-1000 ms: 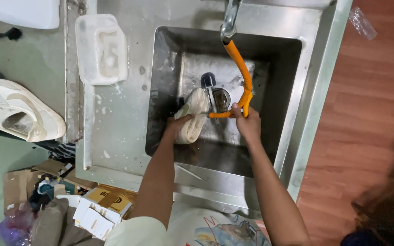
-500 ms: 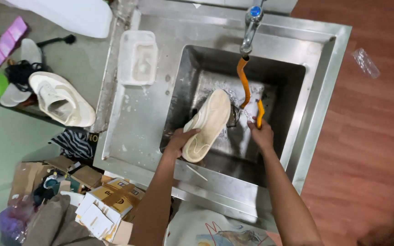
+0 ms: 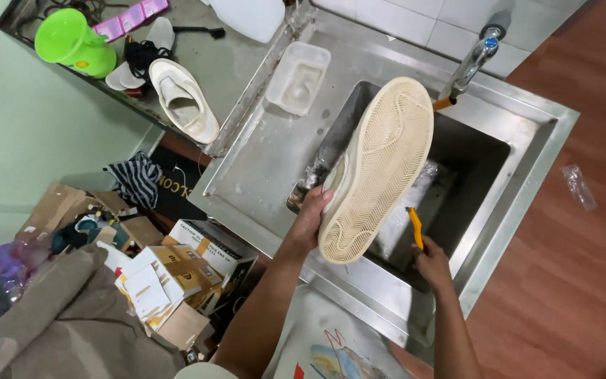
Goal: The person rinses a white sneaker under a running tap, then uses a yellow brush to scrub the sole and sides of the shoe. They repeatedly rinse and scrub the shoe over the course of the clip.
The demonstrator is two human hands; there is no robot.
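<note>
Lifting clear of the sink (image 3: 527, 175), the shoe (image 3: 376, 172) now hangs sole-up above the basin, where 0.5 s ago it lay low beside the drain under the water; rinsing looks paused and the sole is turned up as if for checking. The left hand (image 3: 310, 217) has its grip clenched on the shoe's heel edge, the toe pointing up and away from it. The right hand (image 3: 431, 263) grasps the orange hose (image 3: 415, 226) just below the heel.
</note>
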